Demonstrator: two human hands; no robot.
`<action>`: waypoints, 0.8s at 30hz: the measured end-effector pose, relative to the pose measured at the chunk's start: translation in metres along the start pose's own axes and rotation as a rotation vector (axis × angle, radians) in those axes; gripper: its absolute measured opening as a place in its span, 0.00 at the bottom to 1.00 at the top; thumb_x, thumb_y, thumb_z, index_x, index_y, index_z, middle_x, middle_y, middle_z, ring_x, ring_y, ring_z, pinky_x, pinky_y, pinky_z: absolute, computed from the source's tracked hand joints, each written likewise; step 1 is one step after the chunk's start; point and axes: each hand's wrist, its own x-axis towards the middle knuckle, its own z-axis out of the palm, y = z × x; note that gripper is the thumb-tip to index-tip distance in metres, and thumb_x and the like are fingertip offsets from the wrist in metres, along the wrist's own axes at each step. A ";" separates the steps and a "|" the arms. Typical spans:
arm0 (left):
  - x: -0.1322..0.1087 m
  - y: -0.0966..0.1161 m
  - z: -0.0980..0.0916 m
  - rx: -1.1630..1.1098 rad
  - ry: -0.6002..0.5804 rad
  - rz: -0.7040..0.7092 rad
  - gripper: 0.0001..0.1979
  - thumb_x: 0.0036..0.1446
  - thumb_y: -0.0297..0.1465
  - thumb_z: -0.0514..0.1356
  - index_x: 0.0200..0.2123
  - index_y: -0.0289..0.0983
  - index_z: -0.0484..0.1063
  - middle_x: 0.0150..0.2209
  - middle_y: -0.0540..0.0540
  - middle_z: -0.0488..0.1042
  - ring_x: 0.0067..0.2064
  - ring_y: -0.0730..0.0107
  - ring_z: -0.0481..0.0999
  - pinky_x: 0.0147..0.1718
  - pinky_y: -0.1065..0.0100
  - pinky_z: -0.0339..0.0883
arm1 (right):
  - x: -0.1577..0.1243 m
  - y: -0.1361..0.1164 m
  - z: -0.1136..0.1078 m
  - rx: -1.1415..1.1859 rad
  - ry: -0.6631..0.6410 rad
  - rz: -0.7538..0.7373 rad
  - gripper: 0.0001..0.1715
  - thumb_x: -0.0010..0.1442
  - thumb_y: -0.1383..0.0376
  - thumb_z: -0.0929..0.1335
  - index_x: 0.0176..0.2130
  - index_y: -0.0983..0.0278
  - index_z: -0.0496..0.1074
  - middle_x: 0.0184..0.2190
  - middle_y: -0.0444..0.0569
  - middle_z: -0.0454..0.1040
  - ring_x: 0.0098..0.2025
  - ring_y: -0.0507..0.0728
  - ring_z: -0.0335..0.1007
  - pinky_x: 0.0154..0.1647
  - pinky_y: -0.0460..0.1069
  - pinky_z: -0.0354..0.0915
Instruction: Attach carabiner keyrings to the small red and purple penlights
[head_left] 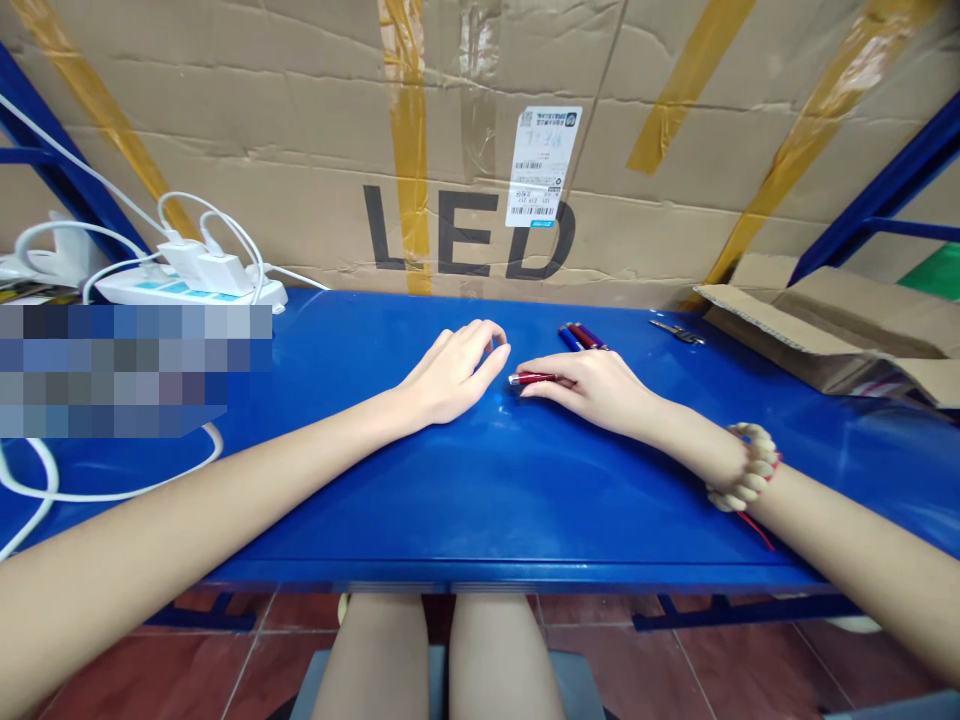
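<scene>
My right hand (600, 388) is closed around a red pen (535, 378), pinched between thumb and fingers. The pen's silver end points left, and the palm hides the rest of it. My left hand (455, 375) rests on the blue table (480, 490) with its fingers loosely bent. A gap shows between thumb and forefinger, with nothing visible in it. The two hands are a short way apart. Just beyond my right hand lie a blue pen (569, 338) and a dark red pen (585, 335), side by side and partly hidden by that hand.
A key-like metal item (677, 332) lies at the back right, near an open cardboard box (810, 330). On the left stands a white power strip (191, 288) with plugs and loose white cables (135, 494). A large carton (300, 150) marked LED rises behind the table.
</scene>
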 end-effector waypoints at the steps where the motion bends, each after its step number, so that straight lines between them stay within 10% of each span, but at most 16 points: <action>1: 0.000 0.000 0.000 0.000 0.002 0.000 0.18 0.64 0.39 0.39 0.43 0.37 0.62 0.45 0.46 0.69 0.45 0.64 0.68 0.46 0.59 0.58 | 0.000 0.000 0.000 -0.004 0.003 0.002 0.17 0.60 0.54 0.63 0.44 0.58 0.74 0.39 0.42 0.78 0.38 0.54 0.75 0.34 0.44 0.64; 24: -0.001 0.000 0.001 -0.007 0.000 0.002 0.17 0.64 0.39 0.39 0.43 0.37 0.62 0.45 0.46 0.69 0.46 0.65 0.68 0.46 0.59 0.57 | 0.000 0.000 0.000 -0.021 -0.014 0.016 0.17 0.61 0.55 0.62 0.44 0.57 0.74 0.40 0.41 0.78 0.38 0.54 0.75 0.34 0.44 0.64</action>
